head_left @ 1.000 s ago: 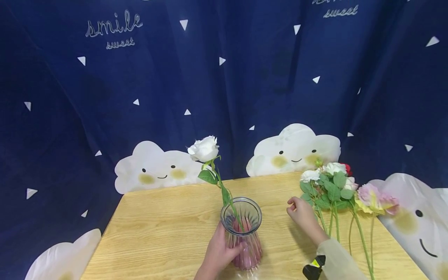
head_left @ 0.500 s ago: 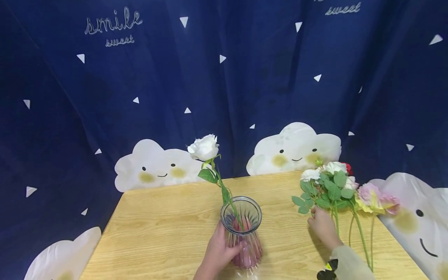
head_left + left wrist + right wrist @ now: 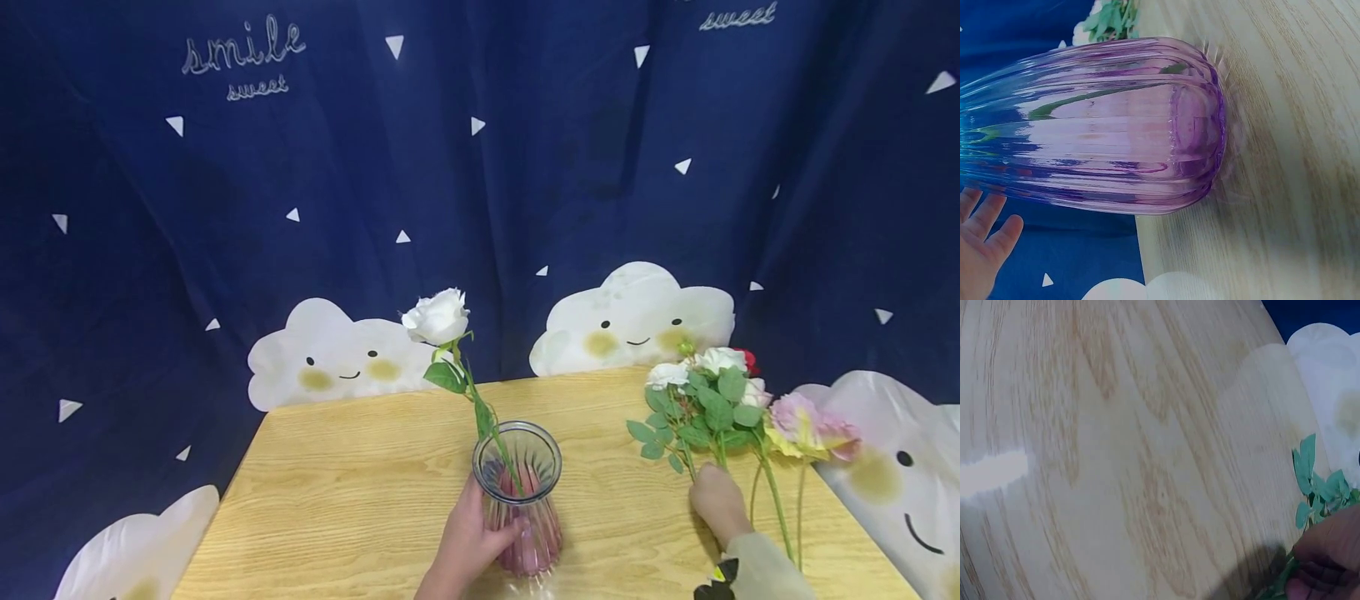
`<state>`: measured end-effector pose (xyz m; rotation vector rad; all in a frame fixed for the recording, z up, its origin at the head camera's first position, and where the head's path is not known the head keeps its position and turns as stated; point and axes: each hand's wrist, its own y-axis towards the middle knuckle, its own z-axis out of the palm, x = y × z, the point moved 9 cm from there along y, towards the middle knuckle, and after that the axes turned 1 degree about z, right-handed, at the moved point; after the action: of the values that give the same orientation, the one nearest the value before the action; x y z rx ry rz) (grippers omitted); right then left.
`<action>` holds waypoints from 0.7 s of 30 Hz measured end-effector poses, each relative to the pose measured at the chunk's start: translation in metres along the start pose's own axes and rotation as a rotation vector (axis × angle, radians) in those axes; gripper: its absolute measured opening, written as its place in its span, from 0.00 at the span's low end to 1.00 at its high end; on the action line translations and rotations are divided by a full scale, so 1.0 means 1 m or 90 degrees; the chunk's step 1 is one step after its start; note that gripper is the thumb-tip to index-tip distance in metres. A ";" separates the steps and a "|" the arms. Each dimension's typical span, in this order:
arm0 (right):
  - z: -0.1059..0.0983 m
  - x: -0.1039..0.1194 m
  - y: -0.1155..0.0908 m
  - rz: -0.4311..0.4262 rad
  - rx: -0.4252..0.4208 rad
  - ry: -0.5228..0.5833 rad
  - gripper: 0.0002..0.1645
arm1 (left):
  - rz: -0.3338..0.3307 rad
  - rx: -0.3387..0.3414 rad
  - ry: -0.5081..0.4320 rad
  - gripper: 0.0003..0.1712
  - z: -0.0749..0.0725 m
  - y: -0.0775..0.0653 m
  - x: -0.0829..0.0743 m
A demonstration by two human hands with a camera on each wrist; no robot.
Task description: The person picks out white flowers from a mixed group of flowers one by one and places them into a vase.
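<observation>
My left hand (image 3: 472,533) holds the ribbed glass vase (image 3: 529,533), its fingers and thumb round the side. The glass shades from clear bluish at the rim to pink-purple at the base. A single white rose (image 3: 437,317) stands in it, leaning left, and its stem shows through the glass in the left wrist view. Over on the right, my right hand (image 3: 718,502) pinches a green stem (image 3: 1282,580) below a white flower (image 3: 667,376) with small leaves. That stem belongs to a pile of flowers lying on the table; the fingertips are partly hidden in the head view.
Beside that stem lie more white flowers (image 3: 720,359), a mostly hidden red flower (image 3: 752,361) and a pink-yellow flower (image 3: 813,425), stems toward me. The wooden table (image 3: 360,492) ends at a dark blue curtain (image 3: 345,167) printed with white clouds.
My right hand has moved right from beside the flowers onto a stem, then slid down along it toward me. My left hand and the vase have stayed put.
</observation>
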<state>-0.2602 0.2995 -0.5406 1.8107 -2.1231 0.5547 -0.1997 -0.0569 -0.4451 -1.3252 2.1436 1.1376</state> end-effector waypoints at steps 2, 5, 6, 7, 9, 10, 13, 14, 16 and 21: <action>0.001 -0.003 -0.001 0.005 0.005 0.001 0.10 | 0.002 0.003 0.000 0.49 0.001 0.000 0.000; 0.003 -0.004 -0.001 0.002 0.011 -0.003 0.09 | 0.009 0.004 0.009 0.49 0.002 0.000 0.000; 0.003 -0.003 -0.001 0.000 0.015 -0.002 0.09 | 0.012 0.003 0.012 0.49 0.002 0.001 -0.001; 0.004 -0.002 -0.001 -0.003 0.013 -0.004 0.08 | 0.017 0.002 0.016 0.49 0.002 0.001 -0.001; 0.005 -0.001 -0.002 -0.002 0.018 0.002 0.08 | 0.020 -0.003 0.019 0.49 0.001 0.002 -0.002; 0.005 -0.001 -0.002 0.001 0.022 0.009 0.09 | 0.020 -0.006 0.019 0.49 0.000 0.002 -0.002; 0.003 0.002 -0.001 0.004 0.022 0.024 0.14 | 0.011 -0.009 0.015 0.49 -0.001 0.003 -0.002; 0.003 0.003 -0.001 0.007 0.025 0.032 0.16 | 0.008 -0.010 0.014 0.49 -0.002 0.003 -0.002; 0.000 0.007 0.000 0.004 0.028 0.041 0.18 | 0.001 -0.003 0.012 0.49 -0.001 0.003 -0.001; -0.011 0.021 0.002 -0.004 0.036 0.076 0.18 | -0.016 0.007 0.009 0.50 0.001 0.001 0.001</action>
<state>-0.2663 0.2866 -0.5218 1.7663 -2.0413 0.7087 -0.2013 -0.0561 -0.4457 -1.3560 2.1333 1.1080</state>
